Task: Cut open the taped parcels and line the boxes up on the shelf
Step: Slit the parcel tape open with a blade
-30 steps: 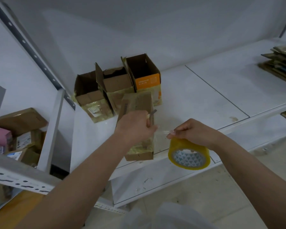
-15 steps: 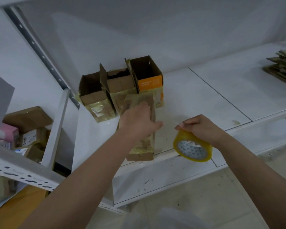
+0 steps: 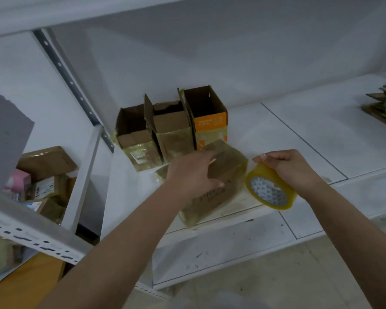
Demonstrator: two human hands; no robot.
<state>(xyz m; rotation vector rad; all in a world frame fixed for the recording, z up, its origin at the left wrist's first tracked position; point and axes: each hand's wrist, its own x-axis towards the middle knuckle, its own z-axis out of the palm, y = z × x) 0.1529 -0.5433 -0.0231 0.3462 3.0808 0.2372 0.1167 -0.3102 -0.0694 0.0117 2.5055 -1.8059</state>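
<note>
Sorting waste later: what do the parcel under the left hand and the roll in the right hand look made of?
Parcel: brown cardboard, seemingly wrapped in glossy yellowish tape, judging by its sheen. Roll: translucent yellow plastic tape; its core's material is unclear.

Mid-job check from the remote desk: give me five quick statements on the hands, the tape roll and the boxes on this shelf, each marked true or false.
1. Three opened boxes stand in a row at the back of the shelf. True: the left open box, the middle open box and the orange box.
2. The right hand holds a knife. False: it grips the yellow tape roll.
3. The left hand rests on the closed parcel. True.
4. The closed parcel stands upright with its flaps open. False: it lies on its side, closed.
5. The orange box is leftmost in the row. False: it is rightmost.
</note>
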